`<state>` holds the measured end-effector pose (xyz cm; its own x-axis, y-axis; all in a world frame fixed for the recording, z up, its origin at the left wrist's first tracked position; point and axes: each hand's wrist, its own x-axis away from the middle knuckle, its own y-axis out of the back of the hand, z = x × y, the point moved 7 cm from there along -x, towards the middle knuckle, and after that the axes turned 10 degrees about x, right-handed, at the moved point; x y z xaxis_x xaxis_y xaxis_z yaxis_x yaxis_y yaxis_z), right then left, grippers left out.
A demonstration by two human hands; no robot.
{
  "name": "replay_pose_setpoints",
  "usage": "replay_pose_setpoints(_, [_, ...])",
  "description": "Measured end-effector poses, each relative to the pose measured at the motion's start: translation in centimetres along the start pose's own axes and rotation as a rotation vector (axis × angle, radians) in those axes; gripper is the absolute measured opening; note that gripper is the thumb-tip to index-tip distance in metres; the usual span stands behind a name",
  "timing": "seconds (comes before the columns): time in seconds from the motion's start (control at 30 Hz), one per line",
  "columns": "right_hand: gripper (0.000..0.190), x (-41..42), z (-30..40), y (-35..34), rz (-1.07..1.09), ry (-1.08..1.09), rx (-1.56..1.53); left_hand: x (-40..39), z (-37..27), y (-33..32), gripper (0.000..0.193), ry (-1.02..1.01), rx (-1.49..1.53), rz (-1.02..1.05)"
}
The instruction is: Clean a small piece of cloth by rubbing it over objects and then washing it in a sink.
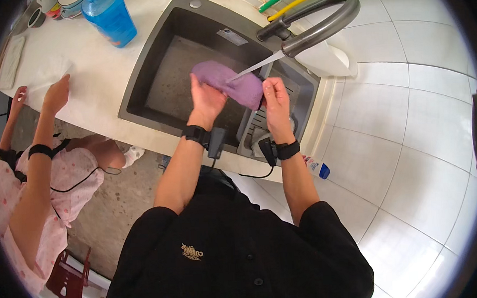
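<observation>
A purple cloth item [241, 86] with a dark edge is stretched between my hands above the sink basin [166, 78]. My left hand [208, 97] supports its left end, palm turned up and fingers partly hidden beneath it. At the other end, my right hand [276, 100] pinches the dark edge between thumb and fingers. Water runs from the curved metal faucet [317, 27] onto the middle of the cloth. What exactly the cloth item is, I cannot tell.
A bottle of blue liquid [112, 22] stands on the counter [98, 89] left of the sink. Another person's hands [55, 94] hold a thin translucent sheet there. A slotted drain basket [247, 128] sits in the right compartment. A white tiled wall [381, 101] borders the right side.
</observation>
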<state>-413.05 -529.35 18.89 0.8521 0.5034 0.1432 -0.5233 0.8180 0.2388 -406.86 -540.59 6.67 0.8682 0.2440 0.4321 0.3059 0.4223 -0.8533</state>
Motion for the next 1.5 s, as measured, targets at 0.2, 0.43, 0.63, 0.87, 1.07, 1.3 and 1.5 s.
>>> replay_pose_setpoints(0.2, [0.016,1.8,-0.3,-3.2,0.437,-0.068,0.135,1.3,4.2,-2.0,0.048,0.211,-0.022,-0.039])
replay_pose_setpoints(0.43, [0.031,-0.5,-2.8,0.3,0.147,-0.339,0.179,1.9,2.6,-3.3,0.025,-0.015,-0.35,0.035])
replay_pose_setpoints(0.63, [0.028,-3.0,-5.2,0.4,0.04,-0.327,0.092,2.4,2.6,-3.0,0.03,0.065,-0.452,0.122])
replay_pose_setpoints(0.87, [0.026,-3.5,-2.9,-0.4,0.016,-0.094,-0.093,1.4,-0.9,2.5,0.034,-0.109,-0.702,-0.286])
replay_pose_setpoints(1.07, [0.029,-1.9,-0.6,-4.6,0.207,0.04,0.114,1.6,0.7,1.8,0.029,-0.201,-0.813,-0.232])
replay_pose_setpoints(1.3, [0.037,1.4,-1.0,-4.9,0.485,-0.075,0.199,2.6,1.8,-1.6,0.027,0.134,-0.139,0.018])
replay_pose_setpoints(1.5, [0.024,0.8,-3.7,-2.6,0.253,-0.437,0.064,2.4,1.6,-0.1,0.019,0.091,-0.173,-0.055])
